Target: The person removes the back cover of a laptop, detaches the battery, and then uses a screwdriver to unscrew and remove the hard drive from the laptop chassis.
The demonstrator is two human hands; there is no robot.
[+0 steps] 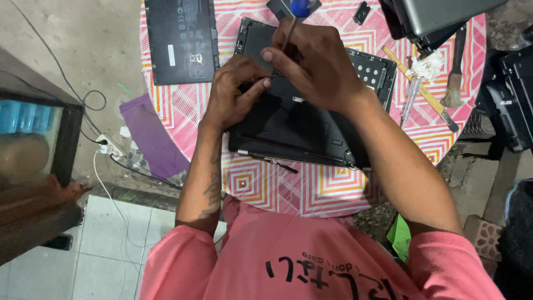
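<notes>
A black laptop [300,130] lies bottom-up on the round table, its underside opened. My right hand [316,64] grips a screwdriver [294,19] with a blue handle, its shaft pointing down into the laptop's far part. My left hand [236,89] rests beside it, fingertips pressing on the laptop's inside just under the screwdriver tip. The tip itself is hidden by my fingers.
The table wears a pink and orange patterned cloth [311,189]. A flat black battery panel [180,39] lies at the far left. A brush [454,83], a long flat tool [422,89] and a second dark device [438,16] sit at the right. A power strip [108,145] and cables lie on the floor.
</notes>
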